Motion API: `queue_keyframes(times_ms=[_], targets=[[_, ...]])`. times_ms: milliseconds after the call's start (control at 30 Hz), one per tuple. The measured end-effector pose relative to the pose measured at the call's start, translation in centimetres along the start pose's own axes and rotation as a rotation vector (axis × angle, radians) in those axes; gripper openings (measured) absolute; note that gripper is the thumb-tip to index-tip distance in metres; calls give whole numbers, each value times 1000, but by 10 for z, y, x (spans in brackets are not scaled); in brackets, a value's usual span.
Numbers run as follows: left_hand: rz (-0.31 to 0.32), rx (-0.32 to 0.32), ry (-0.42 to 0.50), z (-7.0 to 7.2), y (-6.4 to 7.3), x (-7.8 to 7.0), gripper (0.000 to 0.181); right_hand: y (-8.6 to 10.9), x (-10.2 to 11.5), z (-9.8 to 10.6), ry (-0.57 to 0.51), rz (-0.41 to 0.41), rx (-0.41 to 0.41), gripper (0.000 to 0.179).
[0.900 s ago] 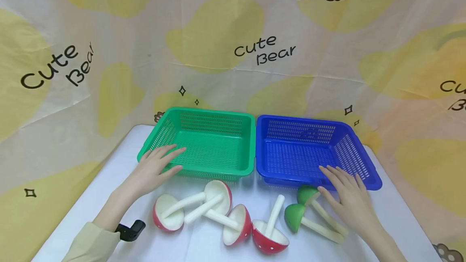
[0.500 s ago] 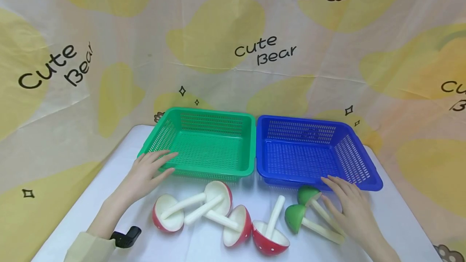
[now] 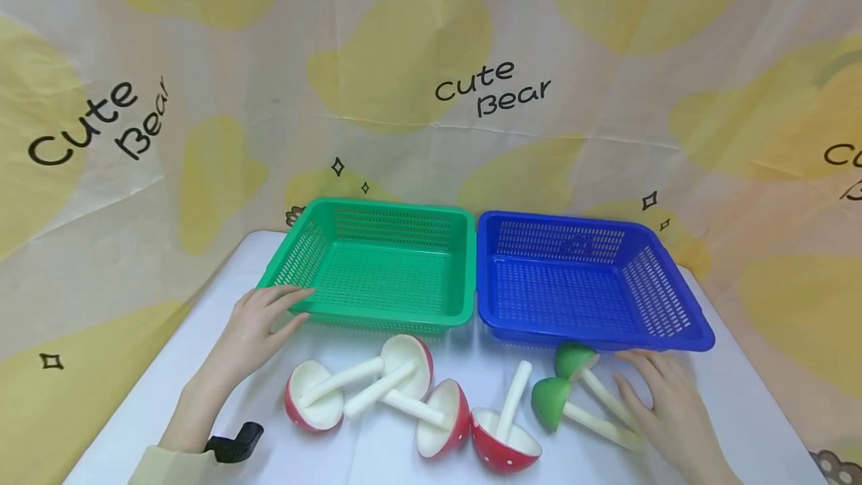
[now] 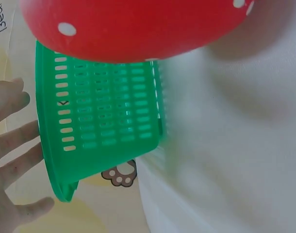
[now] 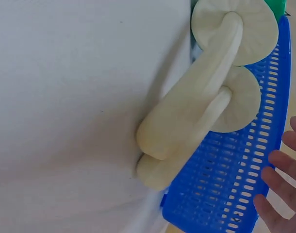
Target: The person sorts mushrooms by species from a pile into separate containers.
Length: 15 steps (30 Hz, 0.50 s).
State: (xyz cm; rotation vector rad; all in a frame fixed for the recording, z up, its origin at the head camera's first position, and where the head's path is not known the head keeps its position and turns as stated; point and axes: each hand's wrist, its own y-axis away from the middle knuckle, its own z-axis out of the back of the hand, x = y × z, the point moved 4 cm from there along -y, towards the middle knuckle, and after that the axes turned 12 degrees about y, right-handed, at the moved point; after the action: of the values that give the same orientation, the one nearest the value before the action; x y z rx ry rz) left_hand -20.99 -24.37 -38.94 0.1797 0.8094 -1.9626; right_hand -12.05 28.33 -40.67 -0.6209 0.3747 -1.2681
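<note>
My left hand hovers at the front left corner of a green basket, its fingers loosely extended and holding nothing. In front of that basket lie several toy mushrooms with red, white-dotted caps, among them a leftmost red mushroom and a rightmost red mushroom. My right hand is just right of two green-capped mushrooms, the nearer green mushroom and the farther green mushroom, with fingers relaxed and nothing held. In the right wrist view the pale mushroom stems lie side by side, apart from the fingers.
A blue basket stands beside the green one at the back of the white-covered table. A patterned cloth hangs behind. On the left wrist sits a black device.
My left hand has drawn back a little toward the lower left. My right hand has come down from the blue basket's front rim, nearer the green mushrooms. The mushrooms stay in place.
</note>
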Motion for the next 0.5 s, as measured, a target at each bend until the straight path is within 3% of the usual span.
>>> queue_keyframes(times_ms=[233,500], targets=[[-31,-51,0,2,2,3,34,11,-3,-8,2,-36,101,34],[-14,-114,-2,-4,6,7,29,15,-8,-17,10,-70,202,34]])
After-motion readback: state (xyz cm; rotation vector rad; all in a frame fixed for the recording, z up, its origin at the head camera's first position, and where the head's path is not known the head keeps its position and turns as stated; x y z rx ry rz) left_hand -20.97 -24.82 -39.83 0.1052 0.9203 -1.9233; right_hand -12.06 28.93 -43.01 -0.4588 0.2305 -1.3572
